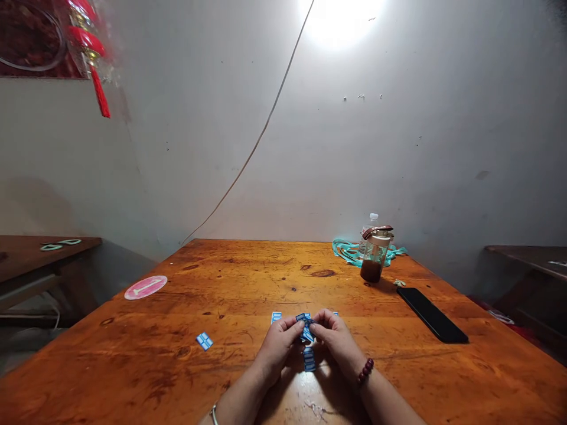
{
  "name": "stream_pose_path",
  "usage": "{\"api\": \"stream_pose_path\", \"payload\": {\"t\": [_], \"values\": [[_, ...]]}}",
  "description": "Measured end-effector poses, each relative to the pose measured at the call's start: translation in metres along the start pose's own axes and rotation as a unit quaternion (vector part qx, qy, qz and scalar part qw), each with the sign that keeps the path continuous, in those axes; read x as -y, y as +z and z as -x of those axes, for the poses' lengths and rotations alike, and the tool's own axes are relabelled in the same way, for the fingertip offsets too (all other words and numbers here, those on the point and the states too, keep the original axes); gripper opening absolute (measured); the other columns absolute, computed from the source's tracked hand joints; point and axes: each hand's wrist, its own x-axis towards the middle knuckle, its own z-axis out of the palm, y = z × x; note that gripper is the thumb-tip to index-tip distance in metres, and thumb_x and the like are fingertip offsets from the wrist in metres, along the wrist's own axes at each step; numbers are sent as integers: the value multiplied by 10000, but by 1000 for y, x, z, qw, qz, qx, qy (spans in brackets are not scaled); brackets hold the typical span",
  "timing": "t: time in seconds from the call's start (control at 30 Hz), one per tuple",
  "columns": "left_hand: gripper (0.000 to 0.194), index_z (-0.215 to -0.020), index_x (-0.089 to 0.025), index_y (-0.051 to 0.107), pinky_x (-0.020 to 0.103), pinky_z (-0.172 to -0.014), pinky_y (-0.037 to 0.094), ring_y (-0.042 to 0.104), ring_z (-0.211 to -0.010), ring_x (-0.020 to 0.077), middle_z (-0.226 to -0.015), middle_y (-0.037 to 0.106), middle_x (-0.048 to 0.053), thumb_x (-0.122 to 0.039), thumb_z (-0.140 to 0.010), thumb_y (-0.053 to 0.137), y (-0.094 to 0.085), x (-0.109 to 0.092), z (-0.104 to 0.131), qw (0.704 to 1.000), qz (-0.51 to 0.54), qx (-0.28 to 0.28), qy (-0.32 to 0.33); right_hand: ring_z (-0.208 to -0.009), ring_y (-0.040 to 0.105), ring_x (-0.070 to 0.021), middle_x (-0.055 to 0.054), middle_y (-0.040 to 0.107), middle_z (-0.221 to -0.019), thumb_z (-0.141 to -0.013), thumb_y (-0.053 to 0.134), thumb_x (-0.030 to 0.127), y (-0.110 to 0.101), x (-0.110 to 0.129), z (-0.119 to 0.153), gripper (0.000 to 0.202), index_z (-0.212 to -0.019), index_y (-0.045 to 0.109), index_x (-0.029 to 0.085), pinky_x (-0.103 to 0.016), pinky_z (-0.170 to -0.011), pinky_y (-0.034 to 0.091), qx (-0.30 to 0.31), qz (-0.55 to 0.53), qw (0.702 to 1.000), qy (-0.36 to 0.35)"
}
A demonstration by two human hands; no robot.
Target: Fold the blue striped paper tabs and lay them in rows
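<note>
Close together over the near middle of the table, my left hand [279,345] and my right hand [336,339] are both closed, thumbs and fingers pinching small flat blue-and-white pieces [306,333]. Fingers cover part of these, so their exact kind is unclear. Just below my hands shows a striped blue-and-white strip [309,359]; whether it touches the held pieces I cannot tell. Beyond my left fingers lies a similar piece [276,317], and the edge of another piece [335,313] peeks out past my right hand. Farther left, a blue-and-white square [204,340] rests alone.
On the wooden table [248,277], a black phone [432,314] lies at right. Behind it stand a strapped cup [372,265] with dark liquid and a clear bottle [373,221], beside turquoise straps [348,252]. A round pink-and-white disc [146,287] lies near the left edge.
</note>
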Motion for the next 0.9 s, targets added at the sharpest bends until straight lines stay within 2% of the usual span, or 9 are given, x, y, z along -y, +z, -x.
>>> {"api": "stream_pose_path", "payload": {"t": [0.13, 0.37, 0.63, 0.8, 0.9], "values": [[299, -780, -124, 631, 165, -472, 361, 494, -499, 75, -616, 594, 11, -394, -652, 632, 1, 2, -1, 1000, -18, 6, -18, -505, 416, -74, 51, 480, -563, -629, 588, 209, 1, 3, 1, 117, -609, 483, 163, -180, -471, 320, -22, -2, 1000, 6], [289, -709, -123, 619, 136, -415, 317, 455, -439, 52, -537, 567, -8, -407, -658, 629, -7, 11, -12, 998, -61, 9, -23, -575, 467, -89, 30, 525, -633, -636, 568, 182, 2, -4, -3, 70, -672, 515, 156, -191, -531, 354, 1, -19, 1000, -13], [230, -822, -127, 629, 163, -494, 378, 524, -545, 83, -644, 588, 21, -315, -689, 625, -1, 6, -5, 995, 59, 61, -44, -589, 456, -93, 31, 510, -617, -641, 552, 176, 1, -1, -3, 63, -627, 494, 158, -198, -559, 359, -29, -13, 998, -50], [258, -834, -117, 637, 161, -497, 377, 530, -577, 86, -696, 581, 36, -330, -689, 632, 3, -2, 1, 994, 67, 63, -51, -556, 447, -85, 42, 503, -597, -633, 589, 230, 0, 6, -1, 116, -633, 494, 164, -189, -532, 342, -6, -49, 998, -26], [257, -838, -113, 638, 182, -525, 394, 533, -591, 94, -735, 582, 51, -330, -700, 622, 4, -7, 4, 993, 69, 82, -59, -540, 428, -79, 40, 497, -596, -640, 602, 250, -3, 9, 0, 136, -647, 498, 163, -186, -513, 332, 22, -54, 998, -14]]}}
